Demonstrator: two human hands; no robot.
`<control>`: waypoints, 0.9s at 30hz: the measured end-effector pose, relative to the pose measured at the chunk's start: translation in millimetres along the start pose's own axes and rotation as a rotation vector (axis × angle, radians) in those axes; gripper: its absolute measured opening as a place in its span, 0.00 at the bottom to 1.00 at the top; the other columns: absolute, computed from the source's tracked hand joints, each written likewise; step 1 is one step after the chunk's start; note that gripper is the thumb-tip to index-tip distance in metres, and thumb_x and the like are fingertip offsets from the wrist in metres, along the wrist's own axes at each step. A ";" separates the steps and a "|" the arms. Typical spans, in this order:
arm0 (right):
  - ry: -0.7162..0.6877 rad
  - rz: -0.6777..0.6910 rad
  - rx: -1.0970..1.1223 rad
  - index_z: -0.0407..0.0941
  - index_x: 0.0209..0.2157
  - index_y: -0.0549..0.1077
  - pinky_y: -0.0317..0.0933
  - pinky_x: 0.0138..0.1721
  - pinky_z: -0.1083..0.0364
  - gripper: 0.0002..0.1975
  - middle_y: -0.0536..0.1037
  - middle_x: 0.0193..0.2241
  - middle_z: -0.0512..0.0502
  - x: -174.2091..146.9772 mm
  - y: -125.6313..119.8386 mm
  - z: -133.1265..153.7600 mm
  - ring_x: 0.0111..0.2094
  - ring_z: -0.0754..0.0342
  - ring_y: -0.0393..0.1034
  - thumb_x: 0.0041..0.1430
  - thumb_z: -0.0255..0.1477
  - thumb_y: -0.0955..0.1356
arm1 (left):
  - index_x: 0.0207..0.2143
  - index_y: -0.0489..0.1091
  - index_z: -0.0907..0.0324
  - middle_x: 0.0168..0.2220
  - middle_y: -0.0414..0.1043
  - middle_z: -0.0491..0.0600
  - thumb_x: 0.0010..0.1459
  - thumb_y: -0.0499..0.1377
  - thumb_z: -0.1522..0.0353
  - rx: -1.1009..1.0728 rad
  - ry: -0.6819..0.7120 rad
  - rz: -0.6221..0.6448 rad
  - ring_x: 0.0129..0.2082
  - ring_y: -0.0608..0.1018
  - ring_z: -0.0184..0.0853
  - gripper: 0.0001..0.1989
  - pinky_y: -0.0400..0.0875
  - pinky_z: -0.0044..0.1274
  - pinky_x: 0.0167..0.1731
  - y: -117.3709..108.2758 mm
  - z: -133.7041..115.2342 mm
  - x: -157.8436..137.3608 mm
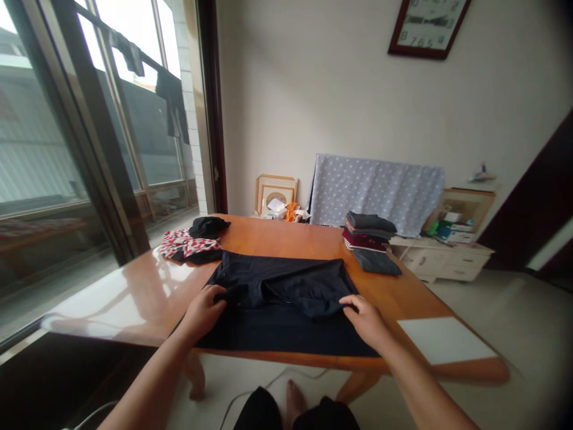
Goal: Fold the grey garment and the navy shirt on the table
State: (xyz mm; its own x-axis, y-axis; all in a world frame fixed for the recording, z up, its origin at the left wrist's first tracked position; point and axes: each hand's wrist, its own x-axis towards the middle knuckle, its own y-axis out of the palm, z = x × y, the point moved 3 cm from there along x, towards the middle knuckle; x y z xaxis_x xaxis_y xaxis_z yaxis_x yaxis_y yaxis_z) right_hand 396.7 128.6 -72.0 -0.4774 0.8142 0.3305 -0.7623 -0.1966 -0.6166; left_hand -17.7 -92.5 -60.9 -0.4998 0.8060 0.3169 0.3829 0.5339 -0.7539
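A dark navy garment (286,331) lies spread on the wooden table in front of me, its upper layer partly folded over and bunched across the middle. My left hand (209,306) pinches the cloth at its left side. At the right side, my right hand (358,309) grips the edge of the same folded layer between thumb and fingers. The kind of garment cannot be told for sure. Its near edge lies close to the table's front edge.
Folded clothes (369,233) are stacked at the table's back right. A red-and-white patterned cloth (190,245) and a black bundle (208,227) lie at the back left. A white sheet (445,339) rests near the right corner of the table (268,233). A white cabinet (441,260) stands behind.
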 end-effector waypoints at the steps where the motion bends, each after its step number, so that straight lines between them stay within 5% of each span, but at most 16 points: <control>1: -0.035 -0.011 -0.098 0.48 0.43 0.78 0.65 0.51 0.50 0.16 0.79 0.45 0.45 -4.9 -2.2 1.7 0.48 0.48 0.73 0.55 0.28 0.64 | 0.41 0.74 0.55 0.46 0.75 0.51 0.51 0.56 0.65 0.095 0.007 -0.006 0.48 0.75 0.45 0.14 0.67 0.33 0.50 -2.5 -2.7 -1.9; 5: -0.080 -0.097 -0.397 0.50 0.49 0.77 0.61 0.55 0.50 0.22 0.76 0.53 0.46 -21.0 -8.1 14.4 0.53 0.48 0.69 0.55 0.25 0.62 | 0.42 0.75 0.51 0.56 0.70 0.49 0.51 0.57 0.64 0.371 -0.053 -0.003 0.58 0.66 0.55 0.15 0.62 0.42 0.53 -10.9 -17.8 -8.1; 8: -0.148 -0.121 -0.497 0.52 0.51 0.75 0.57 0.57 0.48 0.22 0.76 0.53 0.48 -29.2 -0.1 33.0 0.55 0.47 0.66 0.56 0.25 0.63 | 0.46 0.73 0.51 0.56 0.71 0.51 0.52 0.56 0.64 0.400 0.003 0.039 0.60 0.65 0.52 0.18 0.59 0.42 0.55 -7.9 -35.8 -11.8; 14: -0.280 0.006 -0.493 0.53 0.54 0.73 0.52 0.59 0.46 0.23 0.76 0.54 0.49 -33.2 37.7 64.6 0.59 0.46 0.61 0.56 0.26 0.66 | 0.54 0.66 0.51 0.55 0.71 0.52 0.54 0.55 0.65 0.353 0.066 0.020 0.60 0.66 0.47 0.23 0.55 0.40 0.57 10.1 -67.2 -11.0; 20: -0.219 -0.003 -0.455 0.54 0.46 0.77 0.55 0.52 0.49 0.15 0.79 0.47 0.49 -27.1 51.3 62.3 0.51 0.47 0.66 0.60 0.27 0.66 | 0.60 0.62 0.52 0.54 0.72 0.53 0.51 0.57 0.68 0.357 0.044 0.078 0.55 0.68 0.47 0.31 0.56 0.39 0.52 27.2 -81.8 -7.0; 23: -0.218 0.004 -0.435 0.54 0.41 0.78 0.56 0.50 0.51 0.12 0.80 0.42 0.50 -27.7 49.2 59.0 0.48 0.48 0.68 0.61 0.27 0.65 | 0.57 0.65 0.50 0.49 0.75 0.51 0.52 0.57 0.69 0.366 0.059 0.069 0.51 0.70 0.46 0.28 0.57 0.38 0.49 29.5 -85.0 -10.5; 27: -0.213 -0.011 -0.401 0.52 0.39 0.78 0.58 0.48 0.52 0.11 0.80 0.39 0.50 -31.5 42.5 54.8 0.46 0.49 0.69 0.59 0.26 0.66 | 0.41 0.74 0.50 0.42 0.75 0.50 0.56 0.55 0.68 0.349 0.115 0.044 0.46 0.71 0.45 0.12 0.57 0.38 0.47 25.4 -86.1 -20.4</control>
State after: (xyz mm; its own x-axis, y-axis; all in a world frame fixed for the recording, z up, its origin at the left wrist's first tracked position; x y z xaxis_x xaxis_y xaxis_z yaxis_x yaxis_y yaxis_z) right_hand 355.4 64.7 -69.4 -0.5815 0.6760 0.4526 -0.5582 0.0732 -0.8265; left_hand 69.2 -73.3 -36.9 -0.3909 0.8604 0.3269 0.1044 0.3943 -0.9130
